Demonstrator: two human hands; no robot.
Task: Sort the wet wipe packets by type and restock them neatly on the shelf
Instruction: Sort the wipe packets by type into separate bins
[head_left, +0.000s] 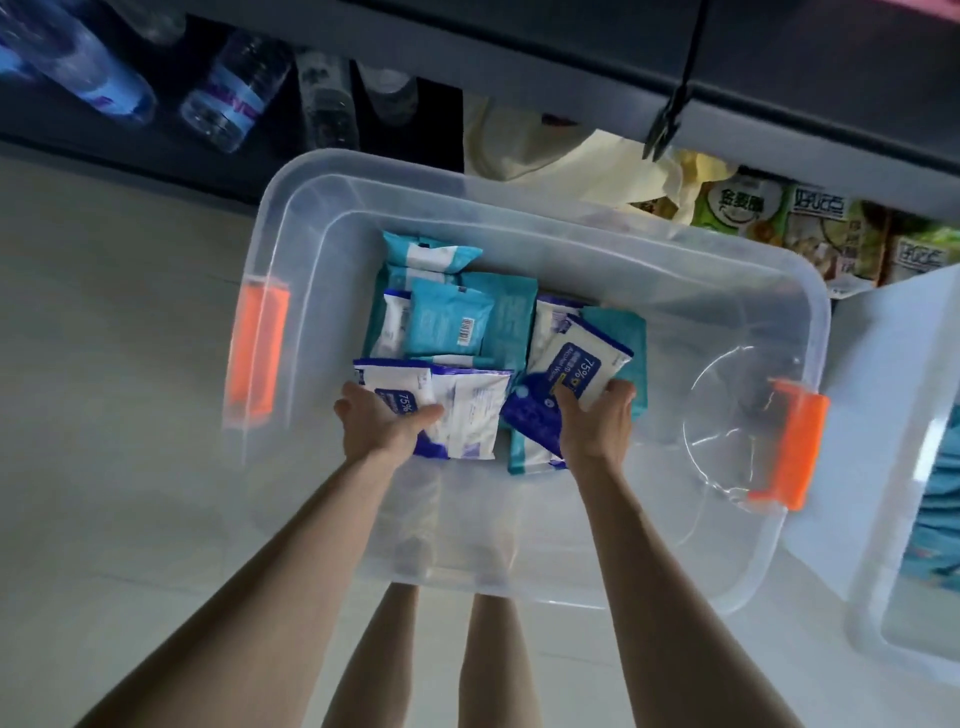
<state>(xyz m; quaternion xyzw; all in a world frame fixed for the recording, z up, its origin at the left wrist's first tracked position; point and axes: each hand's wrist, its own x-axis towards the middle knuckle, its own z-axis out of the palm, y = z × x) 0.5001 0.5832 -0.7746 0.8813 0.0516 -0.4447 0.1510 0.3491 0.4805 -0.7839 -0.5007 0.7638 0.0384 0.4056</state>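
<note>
Here, left hand (382, 423) grip curled round flat packet (402, 385), right hand (597, 423) grip clasping tilted packet (582, 358)

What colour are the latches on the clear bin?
Orange: left latch, right latch, head view.

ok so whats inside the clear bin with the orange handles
Inside the clear bin: teal packets at the back, white-and-blue 75% packets nearer the person. The left hand grips one, the right hand another. They overlap, so whatever lies under the pile is hidden.
</note>
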